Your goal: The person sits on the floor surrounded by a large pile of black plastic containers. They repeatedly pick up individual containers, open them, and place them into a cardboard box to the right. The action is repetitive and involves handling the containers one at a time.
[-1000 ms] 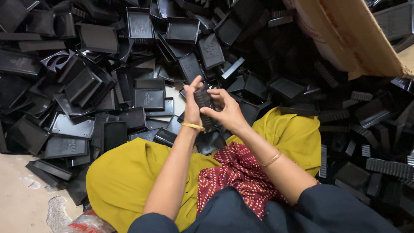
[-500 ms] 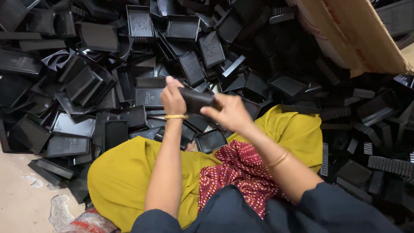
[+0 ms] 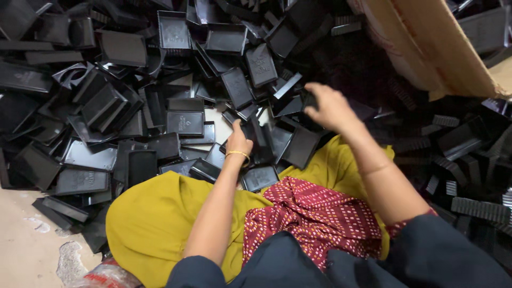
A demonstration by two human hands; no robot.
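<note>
A bare patch of pale floor [image 3: 21, 250] shows at the lower left, with a crumpled plastic wrapper [image 3: 104, 276] by the person's knee. Above it spreads a heap of black plastic trays [image 3: 114, 106], lying flat, tilted and overlapping, some hollow side up. The person sits with mustard-yellow trousers [image 3: 154, 224] and a red dotted cloth [image 3: 314, 218] across the lap, the knees touching the edge of the heap. The left hand [image 3: 238, 143], with a gold bangle [image 3: 237, 154] at the wrist, reaches down into the trays just in front of the knees; its fingers are buried among the pieces, so I cannot tell whether its grip is clenched or released. Further right and higher, the right hand [image 3: 328, 106] is closed on 1 small black plastic piece [image 3: 309, 99], held just above the heap. At the upper right a brown cardboard box flap [image 3: 426, 42] leans over more black ribbed pieces [image 3: 474, 208]
</note>
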